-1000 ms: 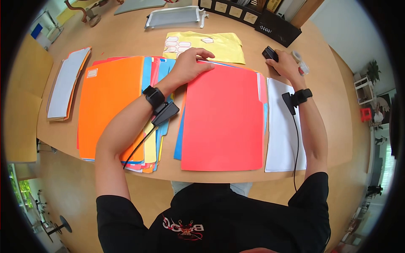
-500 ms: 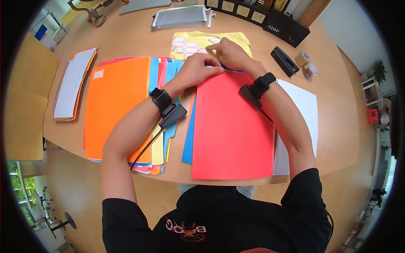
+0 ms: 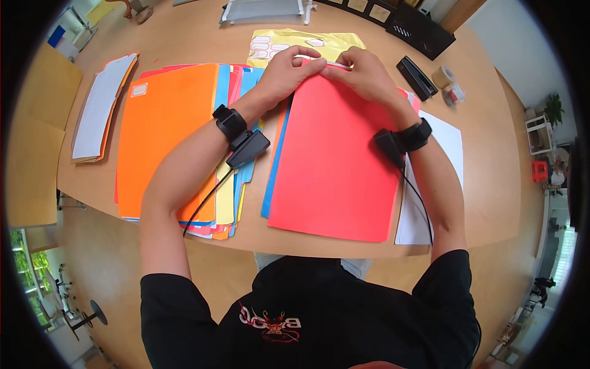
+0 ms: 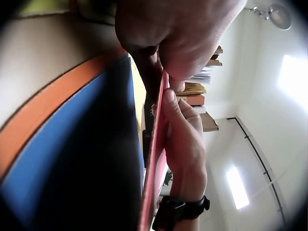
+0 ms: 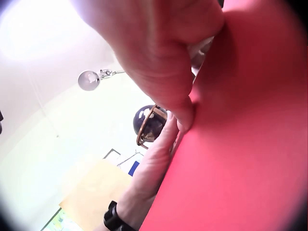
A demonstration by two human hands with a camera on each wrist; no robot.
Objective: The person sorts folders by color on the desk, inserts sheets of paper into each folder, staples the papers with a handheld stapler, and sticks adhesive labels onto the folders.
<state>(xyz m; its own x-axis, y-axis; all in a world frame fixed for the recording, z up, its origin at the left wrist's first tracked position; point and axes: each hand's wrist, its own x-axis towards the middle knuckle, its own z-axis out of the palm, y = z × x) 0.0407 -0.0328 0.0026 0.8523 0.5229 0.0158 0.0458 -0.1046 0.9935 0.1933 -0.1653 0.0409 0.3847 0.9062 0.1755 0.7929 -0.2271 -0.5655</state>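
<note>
Both hands pinch the far edge of a red folder (image 3: 338,160), thumbs on its near face and close together. The left hand (image 3: 286,72) grips near the upper left corner, and the right hand (image 3: 364,75) holds just to its right. In the left wrist view the red folder (image 4: 153,149) stands raised above a blue folder (image 4: 72,159) and an orange one (image 4: 62,91). The right wrist view has the right thumb pressed on the red folder (image 5: 240,144), beside the left hand (image 5: 151,163). Fingers behind the folder are mostly hidden.
An orange folder (image 3: 166,141) tops a stack at left, near white papers (image 3: 104,107). White sheets (image 3: 445,150) lie at right. Beyond are a yellow envelope (image 3: 264,38), a black stapler (image 3: 416,78), tape (image 3: 442,76) and a black organizer (image 3: 424,31).
The right hand left the stapler, reached over to the yellow envelope, then came back to the red folder's far edge and took hold of it. The folder is now tilted, lifted at its far side.
</note>
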